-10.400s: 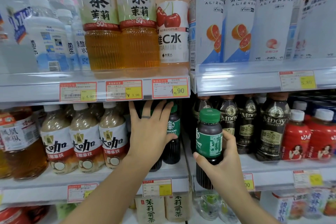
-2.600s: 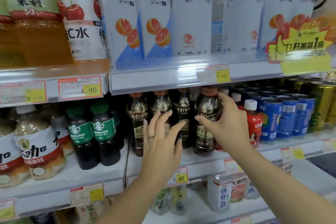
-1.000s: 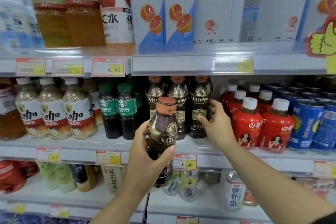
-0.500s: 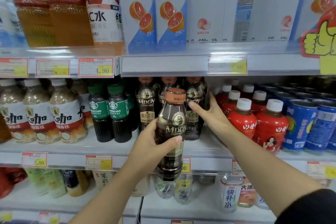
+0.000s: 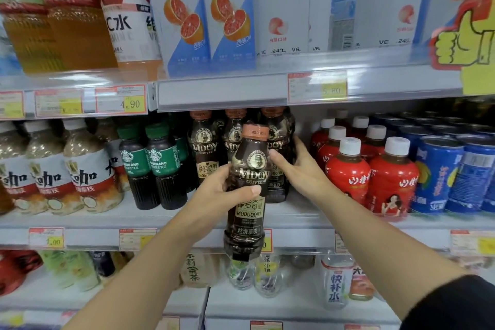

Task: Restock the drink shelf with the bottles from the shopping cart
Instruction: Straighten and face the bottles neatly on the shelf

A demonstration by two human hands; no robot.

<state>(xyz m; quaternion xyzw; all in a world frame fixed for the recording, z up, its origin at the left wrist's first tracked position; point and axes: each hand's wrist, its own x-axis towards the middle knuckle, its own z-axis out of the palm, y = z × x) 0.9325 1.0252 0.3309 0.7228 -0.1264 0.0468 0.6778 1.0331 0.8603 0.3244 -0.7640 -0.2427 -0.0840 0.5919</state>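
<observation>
Raised since 1 second ago, coffee bottle (image 5: 250, 211) stays clamped in left hand (image 5: 214, 193) before shelf (image 5: 93, 236); right hand (image 5: 300, 171), fingers straight, touches shelved bottle (image 5: 280, 128).

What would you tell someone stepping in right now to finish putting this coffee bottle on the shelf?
Left hand grips the brown-capped coffee bottle, upright, in front of the middle shelf.
Right hand touches the rightmost shelved coffee bottle, fingers straight.
Done: matching bottles already stand in that row.
Left: set the held bottle among them, probably beside the rightmost.
Cart not in view.
</observation>
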